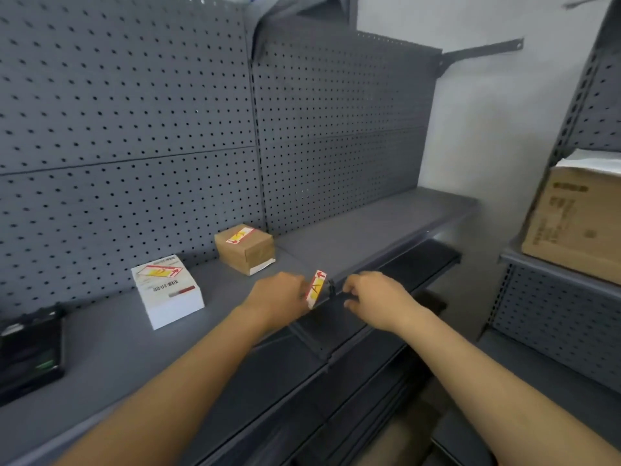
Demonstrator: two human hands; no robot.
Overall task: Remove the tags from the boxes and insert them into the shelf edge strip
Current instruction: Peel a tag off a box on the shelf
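Head view: our left hand (279, 294) pinches one tag (316, 288) upright at the shelf edge strip (339, 297), likely to line it up with the slot. Our right hand (369, 294) curls loosely at the strip, probably steadying it; we cannot tell whether it grips anything. Two boxes remain behind, white box (168, 290) and brown box (245, 248), each still tagged.
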